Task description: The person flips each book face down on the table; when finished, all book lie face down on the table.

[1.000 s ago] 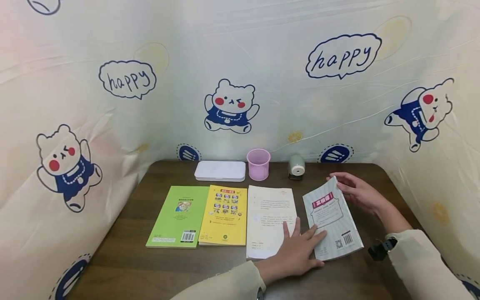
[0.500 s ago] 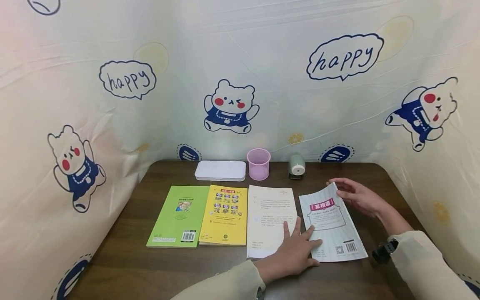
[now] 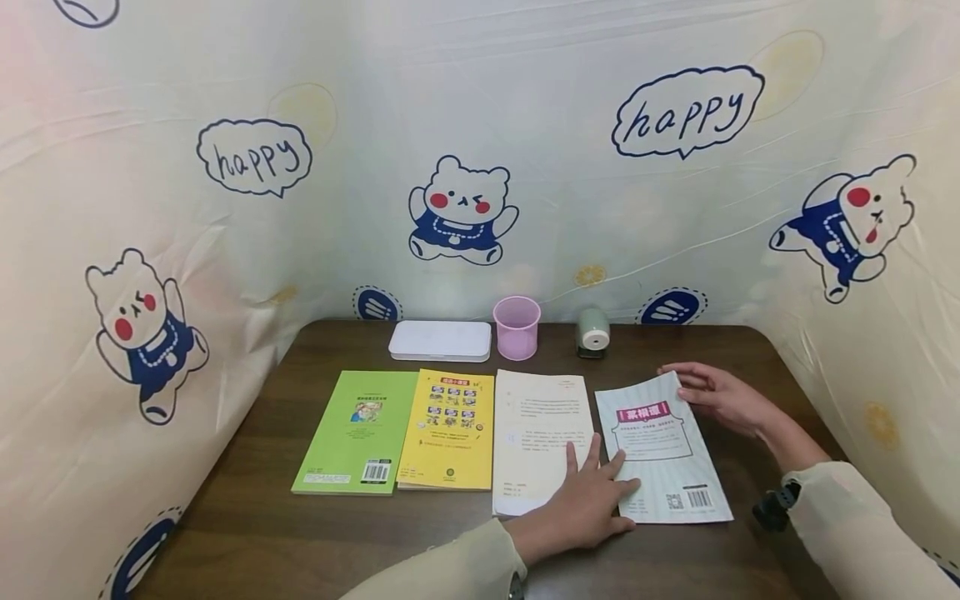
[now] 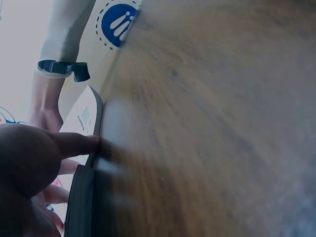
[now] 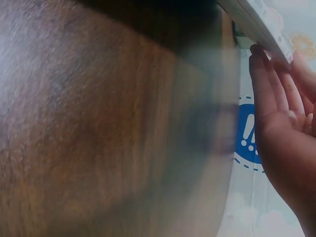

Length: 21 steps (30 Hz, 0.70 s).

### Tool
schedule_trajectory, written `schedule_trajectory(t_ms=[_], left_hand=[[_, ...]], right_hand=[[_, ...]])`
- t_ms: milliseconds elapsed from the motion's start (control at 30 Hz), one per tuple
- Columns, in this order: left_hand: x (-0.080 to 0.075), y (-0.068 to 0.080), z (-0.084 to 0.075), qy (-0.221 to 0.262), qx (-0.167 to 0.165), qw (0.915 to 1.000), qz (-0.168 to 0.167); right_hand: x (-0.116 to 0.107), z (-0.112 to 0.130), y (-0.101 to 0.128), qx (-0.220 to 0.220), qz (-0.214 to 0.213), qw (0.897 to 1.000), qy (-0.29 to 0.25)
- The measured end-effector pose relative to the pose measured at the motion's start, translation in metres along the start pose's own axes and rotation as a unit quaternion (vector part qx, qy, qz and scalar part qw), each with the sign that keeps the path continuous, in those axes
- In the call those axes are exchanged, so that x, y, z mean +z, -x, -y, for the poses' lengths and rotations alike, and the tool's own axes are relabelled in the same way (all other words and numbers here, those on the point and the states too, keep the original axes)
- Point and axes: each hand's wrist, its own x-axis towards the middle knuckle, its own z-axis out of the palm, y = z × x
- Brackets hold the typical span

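Rightmost in a row of books lies a light blue book with a red title label, its upper right corner slightly raised. My right hand pinches that corner, thumb above and fingers beneath; the right wrist view shows the book's edge between them. My left hand spreads its fingers over the lower part of the cream book and the near left edge of the light blue one. In the left wrist view, the left thumb touches the light blue book's near edge.
Left of the cream book lie a yellow book and a green book. Along the back of the brown table stand a white flat case, a pink cup and a green pencil sharpener. A printed curtain surrounds the table.
The light blue book has come down flatter and turned straighter, its top left corner shifting left. My right hand has lowered with its corner. My left hand has slid slightly left.
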Motion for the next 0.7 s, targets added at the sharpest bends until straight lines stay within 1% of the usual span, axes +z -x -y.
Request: schedule_trajectory(t_ms=[100,167,267,400,533,700], left_hand=[[0.001,-0.001,0.002,0.005,-0.001,1.0000,-0.001],[0.001,0.000,0.003,0.007,-0.001,1.0000,-0.001],[0.001,0.000,0.004,0.012,-0.002,0.9999,-0.002],[0.002,0.000,0.006,0.017,-0.003,0.9999,-0.001],[0.003,0.001,0.007,0.019,-0.004,0.9998,0.002],[0.000,0.003,0.007,0.023,-0.002,0.9997,0.006]], right_hand=[[0.000,-0.002,-0.001,0.000,-0.010,0.999,0.049],[0.001,-0.005,-0.001,-0.001,-0.017,0.996,0.091],[0.004,-0.008,-0.002,-0.008,-0.029,0.989,0.145],[0.008,-0.013,-0.005,-0.017,-0.047,0.978,0.201],[0.011,-0.017,-0.008,-0.004,-0.058,0.972,0.228],[0.017,-0.018,-0.010,0.003,-0.061,0.970,0.237]])
